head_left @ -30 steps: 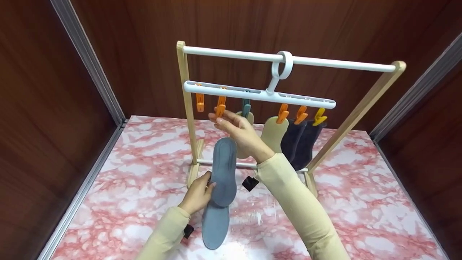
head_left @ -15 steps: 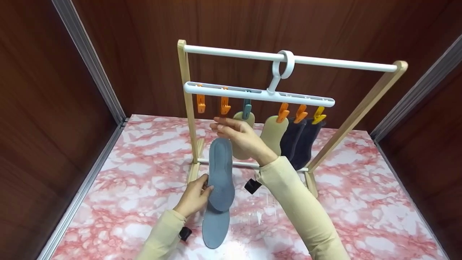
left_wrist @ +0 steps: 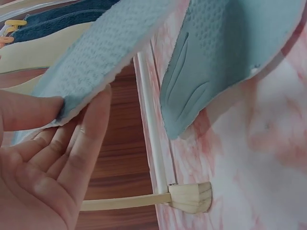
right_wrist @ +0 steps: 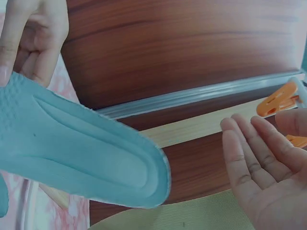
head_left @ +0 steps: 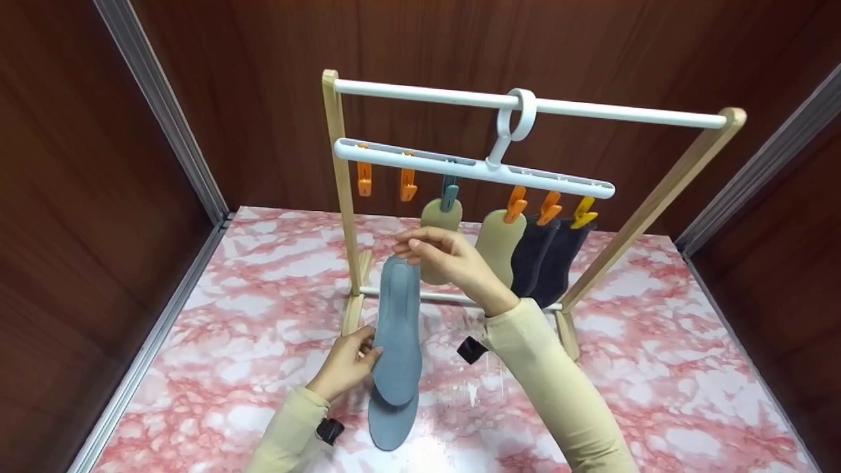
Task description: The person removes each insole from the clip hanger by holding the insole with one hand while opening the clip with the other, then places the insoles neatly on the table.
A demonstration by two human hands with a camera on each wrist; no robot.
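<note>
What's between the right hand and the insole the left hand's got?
Nothing: the right wrist view shows a bare gap between the right hand and the insole, with a post and the wall behind.

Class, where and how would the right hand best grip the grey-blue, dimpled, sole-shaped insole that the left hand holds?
Probably best: pinch the grey-blue insole by its rounded far end, coming from the right, thumb and fingers on opposite faces. That end is free and nearest the right hand; the left hand pinches the left long edge.
</note>
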